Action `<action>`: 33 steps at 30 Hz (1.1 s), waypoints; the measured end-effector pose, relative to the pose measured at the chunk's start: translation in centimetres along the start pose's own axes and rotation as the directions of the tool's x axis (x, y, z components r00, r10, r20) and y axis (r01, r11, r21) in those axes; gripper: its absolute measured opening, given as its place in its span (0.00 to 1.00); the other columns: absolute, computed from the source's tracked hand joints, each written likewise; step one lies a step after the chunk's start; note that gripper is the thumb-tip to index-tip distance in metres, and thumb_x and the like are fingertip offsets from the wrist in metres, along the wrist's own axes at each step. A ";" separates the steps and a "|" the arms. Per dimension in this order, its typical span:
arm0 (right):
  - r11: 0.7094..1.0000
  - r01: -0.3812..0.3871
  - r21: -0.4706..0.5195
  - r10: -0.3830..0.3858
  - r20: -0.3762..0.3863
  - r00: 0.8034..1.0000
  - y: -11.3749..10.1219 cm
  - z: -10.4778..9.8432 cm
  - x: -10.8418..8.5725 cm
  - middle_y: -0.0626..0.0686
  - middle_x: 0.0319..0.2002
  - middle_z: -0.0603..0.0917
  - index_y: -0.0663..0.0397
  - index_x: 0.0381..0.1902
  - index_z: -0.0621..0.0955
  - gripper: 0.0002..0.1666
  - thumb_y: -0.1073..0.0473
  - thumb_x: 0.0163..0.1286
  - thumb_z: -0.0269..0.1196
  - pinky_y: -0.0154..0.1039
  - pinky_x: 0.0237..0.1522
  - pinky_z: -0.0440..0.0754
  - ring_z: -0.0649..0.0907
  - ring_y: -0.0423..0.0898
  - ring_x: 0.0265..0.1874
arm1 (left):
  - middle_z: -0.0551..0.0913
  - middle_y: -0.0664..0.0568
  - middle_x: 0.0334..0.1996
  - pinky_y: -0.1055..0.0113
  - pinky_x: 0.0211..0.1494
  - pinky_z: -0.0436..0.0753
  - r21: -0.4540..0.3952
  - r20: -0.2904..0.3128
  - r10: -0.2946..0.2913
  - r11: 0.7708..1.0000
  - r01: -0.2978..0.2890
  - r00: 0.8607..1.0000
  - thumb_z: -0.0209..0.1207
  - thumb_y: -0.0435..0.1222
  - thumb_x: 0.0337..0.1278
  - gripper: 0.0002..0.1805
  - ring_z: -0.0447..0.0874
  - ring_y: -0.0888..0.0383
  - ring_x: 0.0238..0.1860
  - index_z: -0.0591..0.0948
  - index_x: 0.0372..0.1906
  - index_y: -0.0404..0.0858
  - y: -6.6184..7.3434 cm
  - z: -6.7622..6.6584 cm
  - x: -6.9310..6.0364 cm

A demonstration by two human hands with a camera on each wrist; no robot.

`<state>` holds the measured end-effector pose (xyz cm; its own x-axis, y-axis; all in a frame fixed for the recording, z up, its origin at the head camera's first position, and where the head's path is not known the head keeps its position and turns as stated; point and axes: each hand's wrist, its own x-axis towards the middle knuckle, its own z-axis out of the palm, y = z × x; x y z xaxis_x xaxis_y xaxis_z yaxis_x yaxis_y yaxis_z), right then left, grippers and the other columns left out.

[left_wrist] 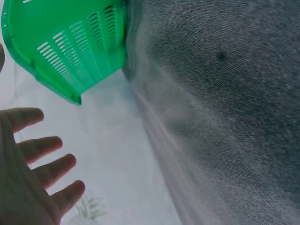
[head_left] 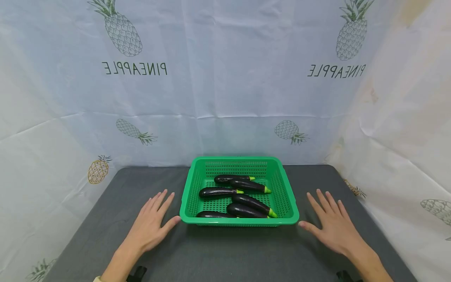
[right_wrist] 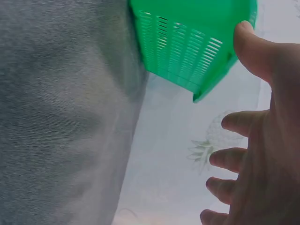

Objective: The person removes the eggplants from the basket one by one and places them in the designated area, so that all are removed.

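Note:
A green plastic basket with slotted walls stands on the dark cloth-covered table. Several dark purple eggplants with green stem ends lie inside it; the front rim partly hides the nearest ones. My left hand is spread with straight fingers at the basket's left side, its thumb tip close to the front left corner. On the other side my right hand is spread too, its thumb near the front right corner. Whether either thumb touches the rim I cannot tell. Both wrist views show the basket's slotted side wall beyond the fingers.
The grey table extends in front of and beside the basket. A white curtain printed with pineapples hangs right behind the table and along both sides. Dark straps sit at the wrists.

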<state>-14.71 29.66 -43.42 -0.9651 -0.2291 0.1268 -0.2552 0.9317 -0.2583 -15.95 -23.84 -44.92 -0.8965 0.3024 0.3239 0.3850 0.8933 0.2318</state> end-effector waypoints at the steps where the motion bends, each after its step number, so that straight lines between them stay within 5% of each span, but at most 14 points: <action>1: 1.000 0.000 0.001 0.000 0.000 1.000 -0.1 -0.2 0.1 0.67 0.80 0.46 0.50 0.83 0.50 0.56 0.29 0.72 0.57 0.70 0.73 0.32 0.43 0.68 0.79 | 0.61 0.38 0.77 0.37 0.74 0.57 -0.004 -0.008 0.006 1.000 -0.006 1.000 0.54 0.58 0.72 0.40 0.58 0.36 0.75 0.64 0.79 0.40 0.1 -0.1 0.1; 17: 0.996 0.065 0.058 -0.061 -0.073 0.995 -1.9 -2.1 1.3 0.67 0.78 0.56 0.54 0.81 0.59 0.50 0.33 0.73 0.59 0.62 0.77 0.40 0.52 0.66 0.78 | 0.75 0.38 0.66 0.35 0.57 0.76 -0.105 -0.197 0.011 0.994 -0.032 0.980 0.60 0.46 0.72 0.28 0.74 0.37 0.63 0.74 0.71 0.38 1.2 0.5 1.6; 25: 0.992 0.080 0.100 -0.070 -0.100 0.993 -3.6 -2.7 2.3 0.65 0.76 0.61 0.53 0.79 0.63 0.48 0.33 0.73 0.60 0.70 0.69 0.57 0.60 0.69 0.74 | 0.74 0.42 0.64 0.37 0.50 0.81 -0.216 -0.194 -0.053 0.976 0.010 0.980 0.59 0.45 0.73 0.26 0.75 0.41 0.63 0.75 0.70 0.40 1.9 1.0 2.7; 33: 0.988 0.116 0.098 -0.102 -0.132 0.986 -5.2 -2.8 3.6 0.63 0.73 0.66 0.53 0.77 0.67 0.43 0.35 0.75 0.59 0.72 0.61 0.68 0.66 0.66 0.71 | 0.70 0.43 0.66 0.38 0.54 0.79 -0.346 -0.114 -0.124 0.935 0.078 0.986 0.56 0.49 0.75 0.27 0.75 0.40 0.62 0.74 0.72 0.42 2.3 1.5 3.6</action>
<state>-16.65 24.82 -38.93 -0.9176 -0.2839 0.2782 -0.3696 0.8670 -0.3342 -18.65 -20.24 -44.56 -0.9066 0.1491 0.3948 0.3659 0.7438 0.5594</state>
